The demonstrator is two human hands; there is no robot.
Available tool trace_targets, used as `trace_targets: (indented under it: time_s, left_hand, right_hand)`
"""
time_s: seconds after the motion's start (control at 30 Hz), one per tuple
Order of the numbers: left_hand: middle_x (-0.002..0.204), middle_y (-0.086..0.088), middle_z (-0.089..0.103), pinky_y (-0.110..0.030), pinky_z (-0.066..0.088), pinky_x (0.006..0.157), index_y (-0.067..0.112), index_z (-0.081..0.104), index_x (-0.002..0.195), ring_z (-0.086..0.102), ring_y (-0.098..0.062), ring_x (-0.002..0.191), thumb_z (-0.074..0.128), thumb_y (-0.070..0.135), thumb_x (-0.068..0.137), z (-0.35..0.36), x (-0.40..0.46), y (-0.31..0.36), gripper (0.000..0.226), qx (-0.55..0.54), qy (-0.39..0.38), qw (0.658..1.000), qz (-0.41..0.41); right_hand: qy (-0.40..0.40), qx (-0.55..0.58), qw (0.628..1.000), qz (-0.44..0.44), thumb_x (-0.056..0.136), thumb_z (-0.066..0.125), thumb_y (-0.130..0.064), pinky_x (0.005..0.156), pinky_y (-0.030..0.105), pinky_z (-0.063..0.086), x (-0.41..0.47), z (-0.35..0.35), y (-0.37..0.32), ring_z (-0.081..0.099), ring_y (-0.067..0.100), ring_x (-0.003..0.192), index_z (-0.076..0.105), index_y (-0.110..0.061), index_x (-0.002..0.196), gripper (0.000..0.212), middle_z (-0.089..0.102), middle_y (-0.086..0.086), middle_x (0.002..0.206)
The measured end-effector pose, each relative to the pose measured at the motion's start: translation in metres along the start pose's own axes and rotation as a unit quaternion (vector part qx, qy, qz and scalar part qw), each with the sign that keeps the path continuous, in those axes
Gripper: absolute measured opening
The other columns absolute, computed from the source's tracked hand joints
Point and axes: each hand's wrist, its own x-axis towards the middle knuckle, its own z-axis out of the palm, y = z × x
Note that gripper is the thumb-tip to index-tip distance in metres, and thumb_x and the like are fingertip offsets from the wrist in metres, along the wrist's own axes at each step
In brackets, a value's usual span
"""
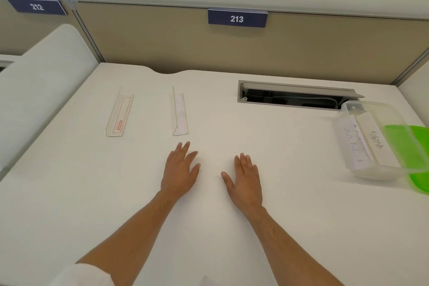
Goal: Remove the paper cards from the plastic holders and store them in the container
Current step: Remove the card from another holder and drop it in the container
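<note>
A: We are starting with the clear plastic container (373, 141) at the right edge of the frame. It is lying tipped toward us on the white desk (290, 192), and it is resting partly on a green lid (415, 160).

B: We are seeing white paper cards (361, 139) inside it. One is showing the handwritten word "SIGMA"; the writing on the other is showing only faintly through the wall, so we cannot read it.

A: We are turning now to the holders in the upper left of the frame. The left plastic holder (119, 112) is lying flat, clear and long, and it is carrying a card with a red outline and a small red label at its near end.

B: The right plastic holder (179, 112), nearer the middle, is holding a plain white paper card (180, 111), and the card's near end is sticking out a little at the bottom.

A: Our left hand (180, 169) is lying flat on the desk just below that holder, fingers straight and slightly spread, gripping nothing.

B: Our right hand (246, 177) is resting beside it, palm down, fingers together and thumb out, also holding nothing.

A: Behind, a cable hatch (299, 95) is standing open in the desk, and a blue sign (237, 18) reading 213 is hanging on the partition.
</note>
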Motion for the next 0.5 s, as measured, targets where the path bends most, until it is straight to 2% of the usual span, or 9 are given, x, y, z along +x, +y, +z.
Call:
trace_targets:
  time_s: [0.1, 0.27, 0.4, 0.5]
  left_hand:
    - [0.162, -0.008, 0.019, -0.043, 0.016, 0.12, 0.015, 0.046, 0.143, 0.013, -0.027, 0.15, 0.053, 0.035, 0.096, -0.009, 0.021, -0.009, 0.051, -0.001, -0.004, 1.0, -0.03]
    - [0.164, -0.01, 0.005, -0.045, 0.021, 0.118, 0.019, 0.035, 0.149, 0.01, -0.031, 0.15, 0.054, 0.035, 0.097, -0.019, 0.051, -0.019, 0.058, 0.008, -0.006, 0.998, -0.069]
    - [0.164, -0.012, 0.004, -0.048, 0.031, 0.113, 0.022, 0.031, 0.151, 0.017, -0.033, 0.148, 0.048, 0.039, 0.099, -0.026, 0.076, -0.023, 0.056, 0.007, -0.028, 0.994, -0.107]
    - [0.162, -0.013, 0.017, -0.049, 0.035, 0.109, 0.02, 0.03, 0.152, 0.029, -0.034, 0.143, 0.039, 0.04, 0.102, -0.029, 0.092, -0.023, 0.054, 0.001, -0.056, 0.99, -0.133]
  right_hand:
    - [-0.003, -0.022, 1.0, -0.003, 0.096, 0.016, -0.061, 0.121, 0.033, -0.009, 0.001, 0.006, 0.0, -0.004, 0.014, 0.151, 0.01, -0.012, 0.155, 0.077, 0.006, 0.003, 0.164]
    - [0.015, -0.05, 0.999, -0.002, 0.097, 0.015, -0.061, 0.12, 0.036, -0.007, 0.003, 0.015, 0.002, 0.0, 0.014, 0.151, 0.015, -0.011, 0.155, 0.076, 0.012, 0.003, 0.163]
    - [0.031, -0.055, 0.998, -0.003, 0.097, 0.017, -0.06, 0.12, 0.036, -0.005, 0.004, 0.019, 0.003, 0.006, 0.014, 0.151, 0.021, -0.01, 0.154, 0.076, 0.018, 0.004, 0.162]
    - [0.046, -0.059, 0.997, -0.004, 0.097, 0.019, -0.06, 0.12, 0.036, -0.003, 0.004, 0.021, 0.003, 0.01, 0.014, 0.15, 0.026, -0.009, 0.152, 0.076, 0.022, 0.004, 0.161]
